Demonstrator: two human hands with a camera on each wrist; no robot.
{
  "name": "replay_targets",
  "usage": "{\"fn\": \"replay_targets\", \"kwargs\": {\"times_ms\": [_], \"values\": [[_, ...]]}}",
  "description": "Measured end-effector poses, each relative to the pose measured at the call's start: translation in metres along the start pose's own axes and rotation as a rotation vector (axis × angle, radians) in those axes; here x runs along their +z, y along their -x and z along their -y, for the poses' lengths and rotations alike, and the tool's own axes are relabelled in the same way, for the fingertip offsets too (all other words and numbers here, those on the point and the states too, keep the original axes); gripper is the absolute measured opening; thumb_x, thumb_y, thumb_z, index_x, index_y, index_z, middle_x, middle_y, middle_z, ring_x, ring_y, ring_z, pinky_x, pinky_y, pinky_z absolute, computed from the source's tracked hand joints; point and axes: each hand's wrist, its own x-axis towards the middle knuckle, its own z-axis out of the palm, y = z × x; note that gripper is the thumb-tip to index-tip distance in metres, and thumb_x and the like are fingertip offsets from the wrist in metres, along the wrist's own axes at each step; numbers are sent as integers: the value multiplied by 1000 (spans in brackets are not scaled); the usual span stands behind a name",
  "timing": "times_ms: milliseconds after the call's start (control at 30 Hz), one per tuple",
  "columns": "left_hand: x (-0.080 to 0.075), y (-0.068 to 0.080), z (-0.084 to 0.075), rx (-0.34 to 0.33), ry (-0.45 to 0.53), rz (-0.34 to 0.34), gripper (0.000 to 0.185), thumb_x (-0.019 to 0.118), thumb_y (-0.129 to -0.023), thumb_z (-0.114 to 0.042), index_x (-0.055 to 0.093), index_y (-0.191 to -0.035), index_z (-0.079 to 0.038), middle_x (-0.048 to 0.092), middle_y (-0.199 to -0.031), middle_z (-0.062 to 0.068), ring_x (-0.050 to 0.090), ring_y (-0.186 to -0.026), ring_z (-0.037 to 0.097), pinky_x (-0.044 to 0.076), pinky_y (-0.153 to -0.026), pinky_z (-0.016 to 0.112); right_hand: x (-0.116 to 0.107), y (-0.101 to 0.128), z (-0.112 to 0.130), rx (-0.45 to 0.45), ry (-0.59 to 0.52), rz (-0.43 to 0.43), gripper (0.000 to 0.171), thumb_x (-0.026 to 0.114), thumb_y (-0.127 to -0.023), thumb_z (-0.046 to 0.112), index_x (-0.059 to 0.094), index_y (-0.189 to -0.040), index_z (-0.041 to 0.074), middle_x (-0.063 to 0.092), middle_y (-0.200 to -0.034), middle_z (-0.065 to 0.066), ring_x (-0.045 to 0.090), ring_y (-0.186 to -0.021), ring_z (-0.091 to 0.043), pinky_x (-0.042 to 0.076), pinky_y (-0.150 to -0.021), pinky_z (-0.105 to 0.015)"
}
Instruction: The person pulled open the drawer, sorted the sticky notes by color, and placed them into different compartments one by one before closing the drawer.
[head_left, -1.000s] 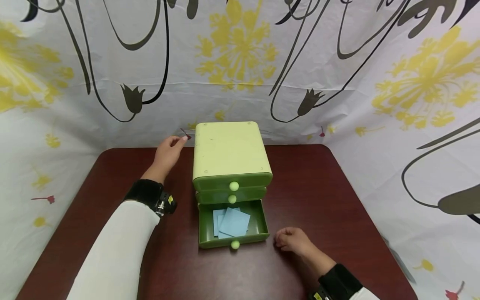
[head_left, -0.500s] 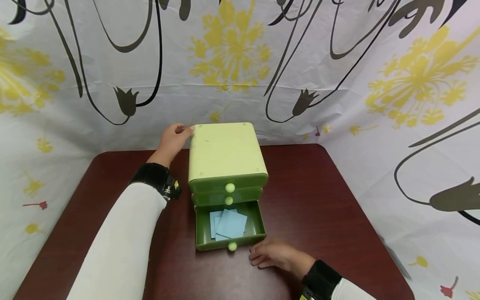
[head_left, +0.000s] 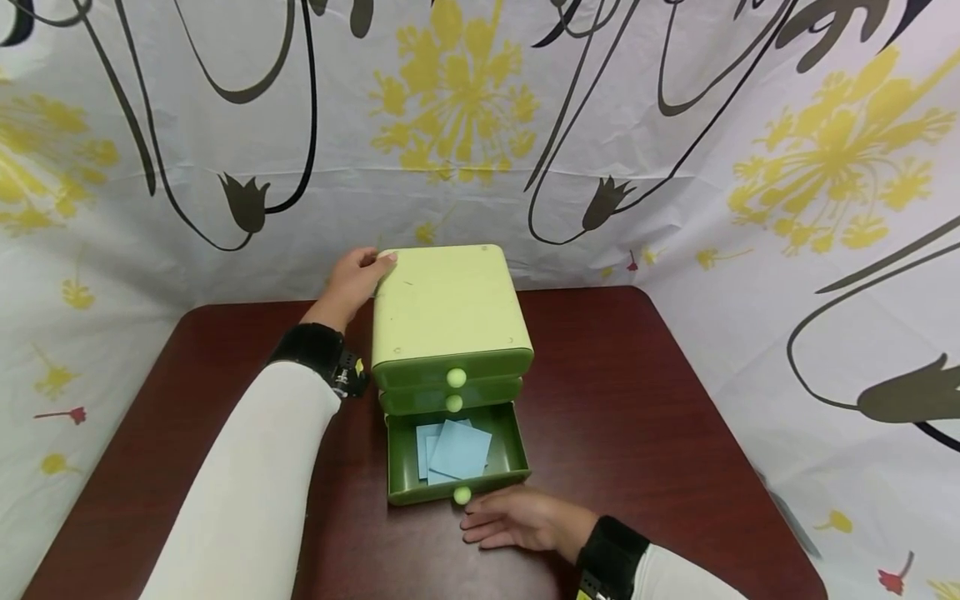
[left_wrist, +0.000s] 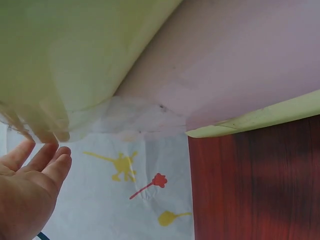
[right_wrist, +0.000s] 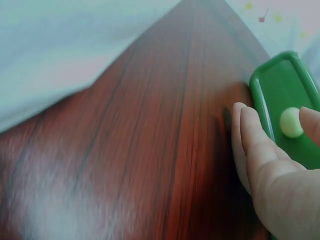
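Note:
A small drawer cabinet (head_left: 452, 304) with a pale yellow-green top and green drawers stands on the table. Its bottom drawer (head_left: 513, 446) is pulled out, with several light blue paper squares (head_left: 459, 450) lying inside. At the back left corner of the top, my left hand (head_left: 354, 277) rests against the cabinet; the left wrist view shows its fingers (left_wrist: 59, 167) fairly straight at the casing. My right hand (head_left: 525, 518) is beside the front of the bottom drawer, fingers extended, thumb near the round knob (right_wrist: 291, 122). Whether the thumb touches the knob I cannot tell.
The dark red wooden table (head_left: 622, 417) extends on both sides of the cabinet. A white cloth (head_left: 465, 200) printed with yellow flowers and dark stems hangs behind and at the sides. The two upper drawers, with knobs (head_left: 456, 377), are pushed in.
My left hand has moved right, from beside the cabinet onto its back left corner. My right hand has moved left to the drawer knob, its fingers straightening. The drawer stays out.

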Motion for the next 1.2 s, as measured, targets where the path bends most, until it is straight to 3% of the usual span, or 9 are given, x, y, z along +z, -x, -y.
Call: {"fn": "replay_targets", "kwargs": {"times_ms": [267,467,667,1200], "values": [[6,-1,0,17,35,-28,58,50,-100,-36,35,-149,-8,42,-143,15,44,-126,30,40,-103,44,10,-12,1,27,-17,71,42,53,-99,19,49,-129,-12,66,-114,-15,63,-109,-30,51,-94,-41],[7,-2,2,17,27,-41,57,50,-100,-37,37,-147,-8,43,-141,14,45,-125,29,40,-102,43,16,-18,2,37,-26,35,42,52,-100,21,52,-127,-11,68,-111,-13,65,-105,-28,52,-93,-41],[8,-5,6,32,9,-46,47,50,-100,-39,49,-135,-7,49,-126,13,48,-107,27,42,-89,40,18,-21,3,36,-41,-3,43,52,-100,24,53,-125,-11,69,-107,-12,66,-104,-28,52,-92,-39],[6,-6,8,25,6,-39,57,51,-99,-39,39,-146,-9,43,-142,13,45,-125,28,41,-101,43,20,-23,8,18,-122,-73,34,52,-99,22,60,-112,-8,70,-94,-10,68,-90,-20,54,-89,-36]]}}
